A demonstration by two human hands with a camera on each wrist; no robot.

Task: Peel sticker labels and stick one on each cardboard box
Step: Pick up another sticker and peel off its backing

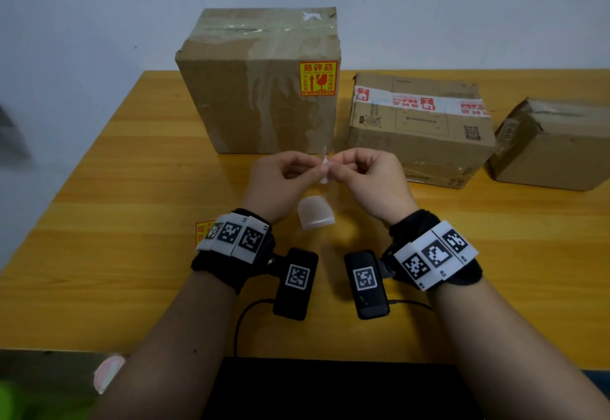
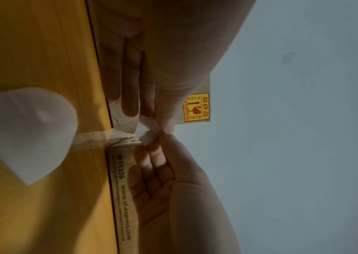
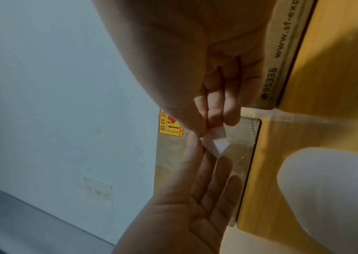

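Note:
Both hands meet above the middle of the wooden table (image 1: 132,172). My left hand (image 1: 315,170) and right hand (image 1: 336,168) each pinch a small white label (image 1: 325,165) between thumb and fingertips, held edge-on. The wrist views show the same label (image 2: 149,132) (image 3: 217,139) bent between the left hand (image 2: 162,120) and right hand (image 3: 206,130). Three cardboard boxes stand behind: a tall box (image 1: 257,96) with an orange fragile sticker (image 1: 318,78), a middle box (image 1: 419,129) with red-and-white tape, and a right box (image 1: 548,145).
A curled white backing paper (image 1: 315,213) lies on the table just below my hands. An orange sticker sheet (image 1: 201,231) peeks out beside my left wrist. A black object (image 1: 330,386) sits at the table's near edge. A grey wall rises behind the boxes.

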